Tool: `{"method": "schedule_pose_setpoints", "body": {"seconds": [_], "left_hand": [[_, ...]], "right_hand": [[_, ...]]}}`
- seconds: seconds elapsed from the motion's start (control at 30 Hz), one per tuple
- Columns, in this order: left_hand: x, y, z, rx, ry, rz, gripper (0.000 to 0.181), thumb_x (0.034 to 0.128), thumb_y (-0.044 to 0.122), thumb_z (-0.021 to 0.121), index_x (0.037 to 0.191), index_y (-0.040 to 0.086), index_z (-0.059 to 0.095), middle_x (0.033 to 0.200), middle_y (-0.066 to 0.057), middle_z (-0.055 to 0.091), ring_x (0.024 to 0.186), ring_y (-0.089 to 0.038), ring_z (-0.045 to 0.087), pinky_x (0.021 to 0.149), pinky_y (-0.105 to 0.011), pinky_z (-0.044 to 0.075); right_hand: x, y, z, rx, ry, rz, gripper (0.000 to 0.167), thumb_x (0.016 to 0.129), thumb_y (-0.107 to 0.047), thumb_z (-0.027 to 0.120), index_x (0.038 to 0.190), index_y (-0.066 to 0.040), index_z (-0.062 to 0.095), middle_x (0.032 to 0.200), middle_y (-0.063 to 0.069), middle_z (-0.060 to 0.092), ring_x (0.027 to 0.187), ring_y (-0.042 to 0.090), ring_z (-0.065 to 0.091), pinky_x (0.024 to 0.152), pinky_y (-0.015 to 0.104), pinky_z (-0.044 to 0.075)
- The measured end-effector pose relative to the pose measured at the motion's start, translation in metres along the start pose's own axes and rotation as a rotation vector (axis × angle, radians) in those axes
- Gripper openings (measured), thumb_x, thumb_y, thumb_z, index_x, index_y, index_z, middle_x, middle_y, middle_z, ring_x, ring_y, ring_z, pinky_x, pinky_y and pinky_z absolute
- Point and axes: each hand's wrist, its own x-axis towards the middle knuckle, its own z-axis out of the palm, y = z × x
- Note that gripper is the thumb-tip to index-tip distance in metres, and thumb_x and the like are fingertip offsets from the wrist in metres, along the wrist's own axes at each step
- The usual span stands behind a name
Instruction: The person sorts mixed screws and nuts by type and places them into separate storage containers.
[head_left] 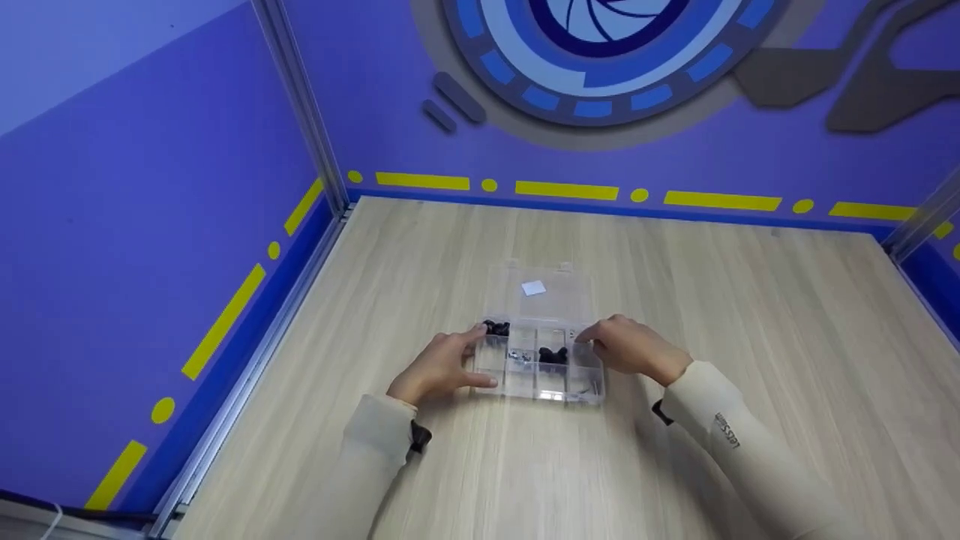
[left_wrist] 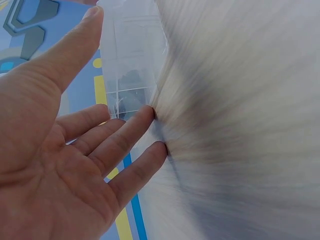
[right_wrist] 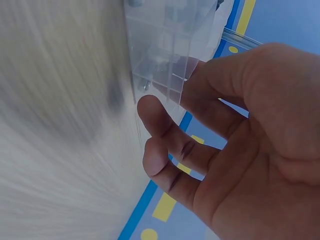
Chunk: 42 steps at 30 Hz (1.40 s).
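A clear plastic compartment box (head_left: 517, 384) stands on the table with its lid (head_left: 555, 304) folded back. Dark pieces (head_left: 553, 355) fill a middle compartment, and more black pieces (head_left: 496, 328) lie at the back left. Small shiny pieces (head_left: 521, 355) share the middle row. My left hand (head_left: 442, 364) rests along the box's left side, fingers extended and thumb near the front corner. My right hand (head_left: 626, 345) reaches over the right wall into the back right compartment. Its two lower fingers (right_wrist: 152, 112) bend outside the wall; whether the tips inside pinch anything is hidden.
The box sits on a pale wood-grain table (head_left: 712, 315). Behind it rises a blue printed panel (head_left: 390, 127), with another panel (head_left: 150, 247) at the left and metal framing (head_left: 300, 90) at the corner. A white label (head_left: 533, 288) is on the lid.
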Motion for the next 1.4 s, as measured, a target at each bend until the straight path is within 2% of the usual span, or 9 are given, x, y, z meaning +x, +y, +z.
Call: {"method": "schedule_pose_setpoints", "body": {"seconds": [0.2,0.33,0.57,0.67,0.87,1.13,1.4], "left_hand": [[-0.001,0.001,-0.002,0.006,0.003,0.005,0.094,0.0809,0.037,0.089,0.157,0.01,0.041,0.163,-0.004,0.036,0.146,-0.026,0.042,0.121,-0.041,0.034],[0.0,0.0,-0.001,0.007,0.003,0.006,0.094,0.0809,0.036,0.089,0.157,0.01,0.041,0.163,-0.005,0.036,0.146,-0.027,0.041,0.121,-0.041,0.033],[0.001,0.0,0.0,0.008,-0.001,-0.003,0.095,0.0799,0.036,0.089,0.157,0.011,0.04,0.163,-0.004,0.036,0.147,-0.026,0.04,0.122,-0.04,0.031],[0.001,-0.001,0.0,0.007,-0.003,0.012,0.095,0.0803,0.036,0.089,0.157,0.009,0.041,0.162,-0.006,0.036,0.147,-0.026,0.039,0.122,-0.04,0.031],[0.0,-0.002,0.0,-0.005,-0.006,0.036,0.095,0.0807,0.035,0.089,0.157,0.006,0.041,0.162,-0.008,0.036,0.143,-0.026,0.046,0.119,-0.039,0.037],[0.0,-0.001,0.0,-0.008,-0.003,0.035,0.095,0.0806,0.036,0.089,0.157,0.006,0.04,0.163,-0.008,0.036,0.141,-0.027,0.048,0.119,-0.039,0.037],[-0.001,-0.001,-0.001,0.008,0.005,0.038,0.096,0.0801,0.037,0.089,0.157,0.006,0.04,0.162,-0.009,0.037,0.145,-0.028,0.043,0.121,-0.04,0.033]], "right_hand": [[-0.001,0.001,0.001,-0.008,0.006,0.001,0.035,0.091,0.01,0.053,0.117,0.002,0.076,0.118,0.018,0.074,0.089,0.02,0.068,0.071,0.038,0.054],[-0.001,0.0,0.001,-0.009,0.012,-0.007,0.034,0.091,0.01,0.054,0.117,0.002,0.076,0.118,0.018,0.074,0.101,0.029,0.072,0.08,0.044,0.06],[-0.001,-0.001,0.003,0.011,-0.001,-0.004,0.034,0.094,0.009,0.055,0.121,0.002,0.074,0.122,0.018,0.072,0.114,0.037,0.068,0.094,0.052,0.057],[-0.002,-0.001,0.005,0.016,-0.008,-0.011,0.031,0.095,0.007,0.058,0.122,0.003,0.073,0.122,0.019,0.072,0.115,0.037,0.068,0.096,0.053,0.056],[-0.003,0.001,0.005,0.04,-0.001,-0.045,0.025,0.097,0.002,0.065,0.12,0.002,0.074,0.119,0.017,0.073,0.111,0.034,0.07,0.094,0.053,0.057],[-0.001,0.002,0.006,0.046,-0.004,-0.035,0.026,0.098,0.0,0.065,0.123,0.002,0.072,0.123,0.018,0.072,0.115,0.035,0.068,0.097,0.053,0.056],[-0.001,0.006,0.011,0.075,0.01,-0.007,0.028,0.097,0.002,0.063,0.124,0.003,0.071,0.127,0.019,0.07,0.121,0.038,0.065,0.102,0.053,0.053]]}}
